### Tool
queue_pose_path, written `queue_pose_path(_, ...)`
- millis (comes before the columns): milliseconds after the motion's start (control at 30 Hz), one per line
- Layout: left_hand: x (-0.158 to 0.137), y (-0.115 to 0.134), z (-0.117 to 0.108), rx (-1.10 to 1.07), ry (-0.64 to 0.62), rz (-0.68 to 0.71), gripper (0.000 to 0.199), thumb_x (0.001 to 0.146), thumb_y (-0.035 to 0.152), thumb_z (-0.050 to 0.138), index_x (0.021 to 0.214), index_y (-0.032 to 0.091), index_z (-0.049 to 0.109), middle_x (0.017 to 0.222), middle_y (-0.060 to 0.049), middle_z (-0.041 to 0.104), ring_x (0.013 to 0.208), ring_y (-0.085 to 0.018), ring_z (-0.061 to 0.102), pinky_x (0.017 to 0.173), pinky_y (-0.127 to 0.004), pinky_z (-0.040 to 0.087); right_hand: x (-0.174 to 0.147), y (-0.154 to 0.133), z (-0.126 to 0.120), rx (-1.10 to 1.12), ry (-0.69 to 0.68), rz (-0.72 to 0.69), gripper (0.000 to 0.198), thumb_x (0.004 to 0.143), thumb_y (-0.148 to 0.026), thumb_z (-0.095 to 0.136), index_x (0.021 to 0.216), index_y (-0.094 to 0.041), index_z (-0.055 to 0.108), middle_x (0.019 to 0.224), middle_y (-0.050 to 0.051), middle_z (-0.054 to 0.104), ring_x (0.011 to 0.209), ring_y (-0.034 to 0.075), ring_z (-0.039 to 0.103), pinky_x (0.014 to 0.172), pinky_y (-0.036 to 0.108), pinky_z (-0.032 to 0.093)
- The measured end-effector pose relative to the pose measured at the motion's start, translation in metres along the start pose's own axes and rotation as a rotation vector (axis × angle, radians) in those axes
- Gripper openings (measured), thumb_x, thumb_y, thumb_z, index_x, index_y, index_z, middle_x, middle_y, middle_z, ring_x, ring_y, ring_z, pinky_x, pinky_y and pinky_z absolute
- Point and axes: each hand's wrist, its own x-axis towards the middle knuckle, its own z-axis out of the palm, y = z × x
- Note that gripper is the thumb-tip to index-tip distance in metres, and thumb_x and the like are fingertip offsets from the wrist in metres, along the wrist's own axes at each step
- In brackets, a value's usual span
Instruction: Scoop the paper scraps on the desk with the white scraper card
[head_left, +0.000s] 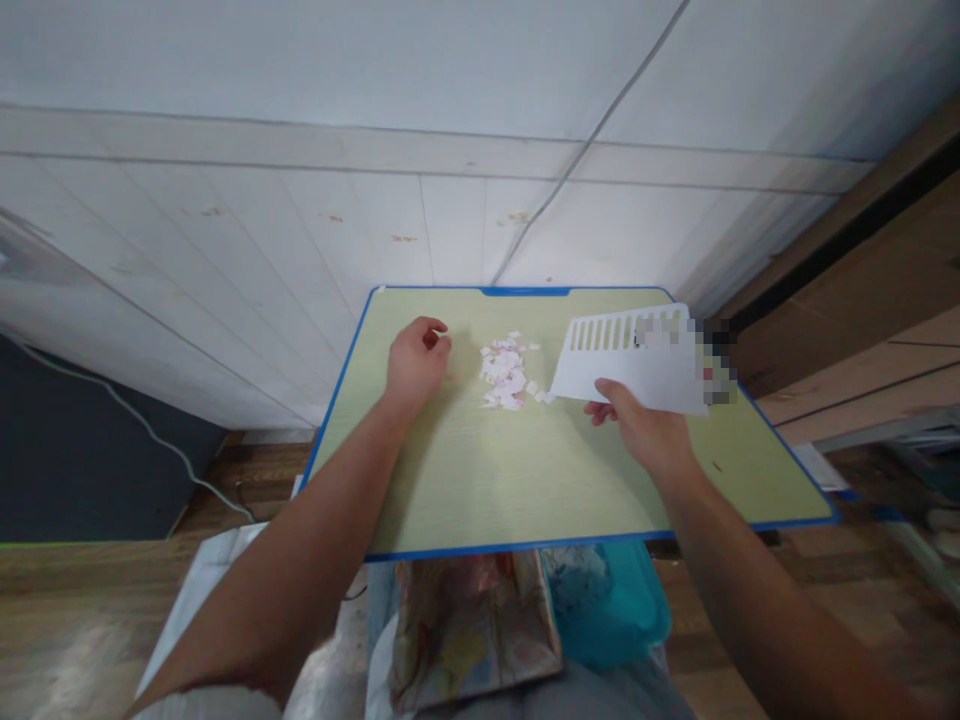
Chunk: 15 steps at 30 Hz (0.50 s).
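Nearest to us, a crumpled, patterned bag (480, 640) sits below the desk (457, 480), with a teal plastic basin (637, 610) just beside it on the right. Above them we look over the pale green desktop, edged in blue. Our right hand (645, 425) is clamped on a white slotted sheet (630, 370), thumb on the upper face and fingertips under the near edge; the sheet is tilted, its row of slots along the far side, and its right end is partly pixelated. Our left hand (417, 365) holds nothing that we can see: its fingers are loosely curled, thumb and forefinger apart, and we cannot tell whether it touches the desktop. Between our hands lies a loose heap of small paper scraps (504, 375), with a few strays near the sheet's left corner. Farther off, a grey cable (592, 140) runs up the white wall (300, 220).
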Motion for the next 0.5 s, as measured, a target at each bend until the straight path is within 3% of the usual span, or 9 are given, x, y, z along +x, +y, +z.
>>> queue_pose_path(500, 0.0025, -0.0061, -0.0005, -0.005, -0.007, 0.004, 0.013, 0.088, 0.026, 0.067, 0.098, 0.024, 0.074, 0.080, 0.000, 0.069, 0.079, -0.022, 0.065, 0.080, -0.035, 0.049, 0.0106, 0.0022, -0.0090, -0.043, 0.004, 0.002, 0.024, 0.088, -0.046, 0.071, 0.080, -0.023, 0.071, 0.068, 0.005, 0.078, 0.056, 0.022, 0.069, 0.066, 0.039, 0.057)
